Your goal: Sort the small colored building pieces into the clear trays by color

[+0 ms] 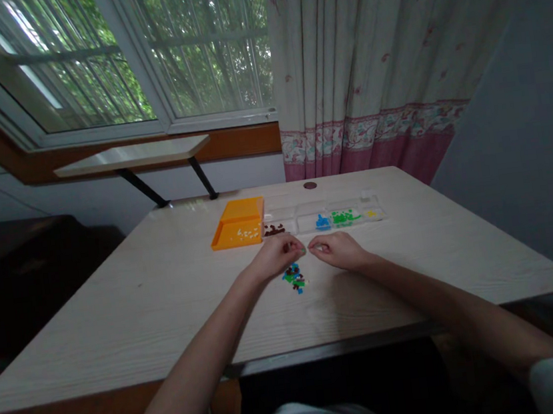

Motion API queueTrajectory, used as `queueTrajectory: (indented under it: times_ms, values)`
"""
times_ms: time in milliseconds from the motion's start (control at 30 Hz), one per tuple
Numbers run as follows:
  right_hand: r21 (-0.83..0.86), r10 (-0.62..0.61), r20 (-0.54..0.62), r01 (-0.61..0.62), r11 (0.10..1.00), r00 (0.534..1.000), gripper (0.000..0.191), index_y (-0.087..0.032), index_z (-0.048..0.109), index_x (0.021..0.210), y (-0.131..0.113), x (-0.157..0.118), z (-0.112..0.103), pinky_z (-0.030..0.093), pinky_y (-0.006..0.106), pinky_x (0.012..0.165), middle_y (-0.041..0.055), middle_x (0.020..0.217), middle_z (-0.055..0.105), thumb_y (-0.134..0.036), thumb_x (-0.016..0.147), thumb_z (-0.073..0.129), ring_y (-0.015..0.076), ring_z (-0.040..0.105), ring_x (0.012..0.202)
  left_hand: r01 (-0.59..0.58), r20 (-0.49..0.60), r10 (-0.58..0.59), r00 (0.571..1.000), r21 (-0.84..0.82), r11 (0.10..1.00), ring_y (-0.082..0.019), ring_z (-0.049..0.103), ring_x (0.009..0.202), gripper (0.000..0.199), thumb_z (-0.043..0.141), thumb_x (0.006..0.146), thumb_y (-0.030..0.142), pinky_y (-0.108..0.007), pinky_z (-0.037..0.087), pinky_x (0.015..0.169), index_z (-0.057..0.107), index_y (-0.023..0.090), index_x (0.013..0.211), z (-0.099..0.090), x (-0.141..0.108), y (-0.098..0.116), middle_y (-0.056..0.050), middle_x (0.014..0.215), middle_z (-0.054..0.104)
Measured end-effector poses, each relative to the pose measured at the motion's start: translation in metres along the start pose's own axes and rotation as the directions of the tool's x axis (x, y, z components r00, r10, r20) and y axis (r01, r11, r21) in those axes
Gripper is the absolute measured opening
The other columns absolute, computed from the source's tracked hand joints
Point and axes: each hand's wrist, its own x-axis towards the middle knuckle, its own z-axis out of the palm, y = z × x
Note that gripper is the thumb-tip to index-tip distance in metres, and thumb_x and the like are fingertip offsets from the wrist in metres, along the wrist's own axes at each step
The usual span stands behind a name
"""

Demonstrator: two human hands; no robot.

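Above the middle of the table, my left hand (276, 255) is closed in a pinch, with a speck of green at its fingertips too small to name. Facing it across a narrow gap, my right hand (341, 251) also pinches; whatever its fingers hold is too small to make out. Just below my left hand lies a small heap of blue, green and brown pieces (294, 277). Beyond the hands stand an orange open case (242, 208) with white pieces (247, 233) and clear trays holding brown pieces (274, 229), blue pieces (323, 222), green pieces (343, 217) and yellow pieces (371, 213).
The pale wooden table (168, 307) reaches back to the wall and curtain (357, 89). A raised shelf (134, 155) on black legs stands at its back left. A round dark cable cover (309, 185) sits near the far edge. Dark furniture (28, 278) is at the left.
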Motion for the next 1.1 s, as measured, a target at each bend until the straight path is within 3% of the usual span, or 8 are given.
queueTrajectory:
  times_ms: [133, 533, 667, 833, 1100]
  values:
    - [0.014, 0.005, 0.010, -0.005, 1.000, 1.000, 0.021, -0.024, 0.067, 0.090, -0.004, -0.001, 0.000, 0.032, 0.019, 0.053, -0.0021, 0.058, 0.062, -0.033, 0.079, 0.052, 0.0097, 0.052, 0.051, -0.013, -0.011, 0.012, 1.000, -0.092, 0.996, -0.009, 0.051, 0.063, 0.015, 0.060, 0.074, 0.025, -0.018, 0.037, 0.056, 0.065, 0.012, 0.080, 0.001, 0.000, 0.003, -0.002, 0.070, 0.058]
    - [0.025, -0.059, -0.037, 0.060, 0.998, 0.998, 0.020, -0.023, 0.067, 0.089, -0.004, -0.002, 0.000, 0.034, 0.018, 0.054, -0.0022, 0.057, 0.060, -0.032, 0.079, 0.052, 0.0094, 0.052, 0.052, -0.010, 0.033, 0.012, 0.999, -0.069, 0.998, -0.009, 0.050, 0.063, 0.022, 0.062, 0.073, 0.032, -0.019, 0.037, 0.057, 0.065, 0.013, 0.081, -0.001, 0.000, 0.005, -0.002, 0.070, 0.058]
    - [0.034, -0.068, -0.146, 0.074, 0.997, 0.987, 0.023, -0.021, 0.067, 0.087, 0.001, -0.003, -0.010, 0.035, 0.018, 0.055, -0.0012, 0.057, 0.059, -0.033, 0.081, 0.049, 0.0092, 0.051, 0.052, 0.036, 0.093, -0.034, 0.995, -0.030, 0.999, -0.009, 0.048, 0.057, 0.024, 0.059, 0.074, 0.035, -0.018, 0.035, 0.052, 0.064, 0.012, 0.080, -0.005, -0.001, 0.002, -0.001, 0.066, 0.057]
    - [0.030, -0.027, -0.343, 0.040, 0.999, 0.939, 0.028, -0.019, 0.069, 0.086, 0.009, -0.002, -0.024, 0.036, 0.019, 0.055, -0.0003, 0.053, 0.056, -0.036, 0.082, 0.046, 0.0096, 0.050, 0.050, 0.016, 0.197, -0.026, 0.980, 0.053, 0.998, -0.008, 0.046, 0.053, 0.023, 0.058, 0.075, 0.033, -0.018, 0.032, 0.050, 0.065, 0.012, 0.072, -0.006, 0.000, -0.004, 0.000, 0.059, 0.056]
    - [0.023, -0.019, -0.378, 0.030, 0.999, 0.926, 0.027, -0.018, 0.069, 0.084, 0.011, -0.001, -0.026, 0.037, 0.019, 0.056, -0.0005, 0.053, 0.057, -0.035, 0.081, 0.047, 0.0092, 0.050, 0.050, -0.007, 0.212, -0.010, 0.977, 0.078, 0.997, -0.009, 0.048, 0.055, 0.022, 0.055, 0.077, 0.032, -0.018, 0.031, 0.052, 0.065, 0.012, 0.075, -0.006, 0.001, -0.003, -0.001, 0.060, 0.058]
